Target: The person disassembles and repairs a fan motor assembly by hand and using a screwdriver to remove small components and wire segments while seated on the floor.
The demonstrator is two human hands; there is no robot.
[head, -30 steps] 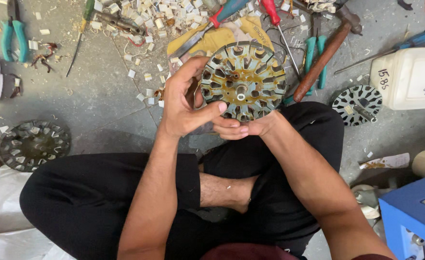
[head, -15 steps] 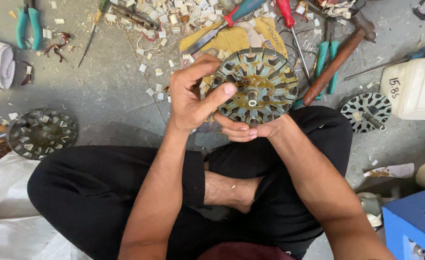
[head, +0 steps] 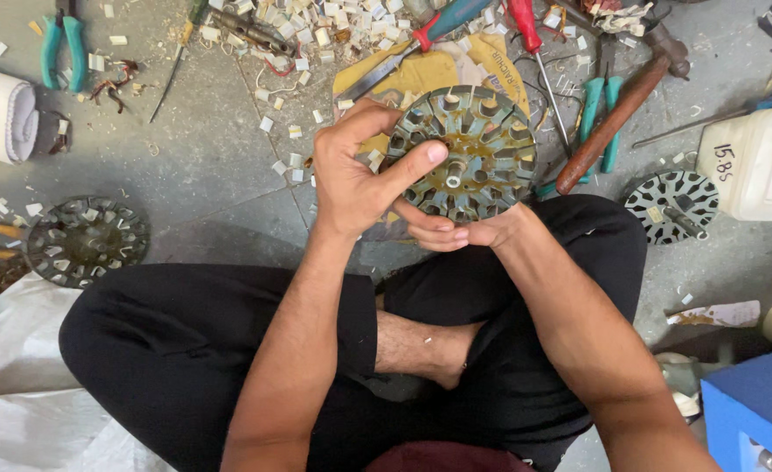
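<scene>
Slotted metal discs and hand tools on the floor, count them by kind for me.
Slotted metal discs: 3, one held, one at left, one at right
Teal-handled pliers: 2
Wooden-handled hammer: 1
Red-handled screwdriver: 1
Total: 7

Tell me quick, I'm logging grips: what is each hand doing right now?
Left hand: closed on the round slotted metal core, thumb across its face.
Right hand: under the core's lower edge, fingers curled against it, supporting it.

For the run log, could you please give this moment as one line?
left hand: grips slotted metal disc | right hand: supports disc underneath | wooden-handled hammer: on floor beside
</scene>
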